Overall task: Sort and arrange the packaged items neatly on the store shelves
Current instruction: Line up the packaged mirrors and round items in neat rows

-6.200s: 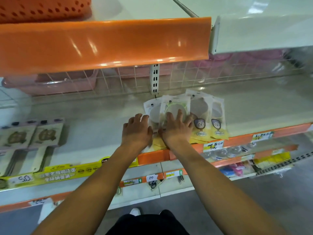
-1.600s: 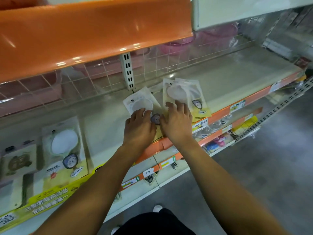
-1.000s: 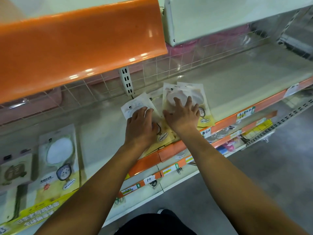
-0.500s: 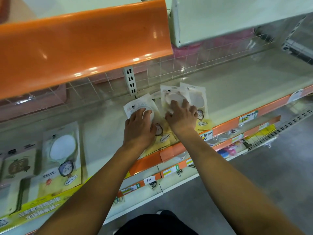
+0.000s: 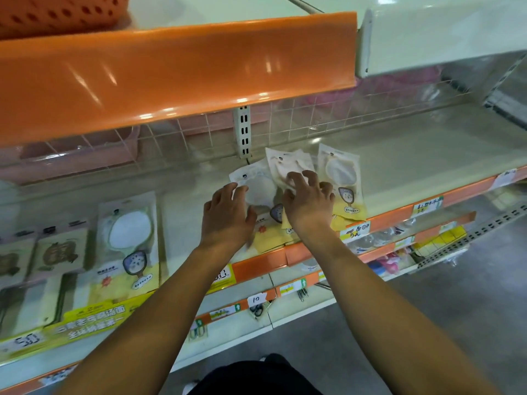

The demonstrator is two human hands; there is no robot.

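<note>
Sorting looks partly done: one packet [image 5: 128,240] lies straight at left, while the left hand [image 5: 226,216], fingers flat, and right hand [image 5: 309,199], fingers curled, work the overlapping packets [image 5: 288,169] mid-shelf [image 5: 427,155].

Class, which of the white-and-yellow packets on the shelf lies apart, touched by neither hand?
The far-left packet, lying alone beside the brown-print packs; the others cluster under the hands.

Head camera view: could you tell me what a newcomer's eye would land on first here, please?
Probably the glossy orange shelf edge across the top, then the two hands at the centre. The left hand rests on a white-and-yellow packet, while the right hand has its fingers curled on the overlapping packet beside it. A matching lone packet lies flat further left on the same shelf.
</note>
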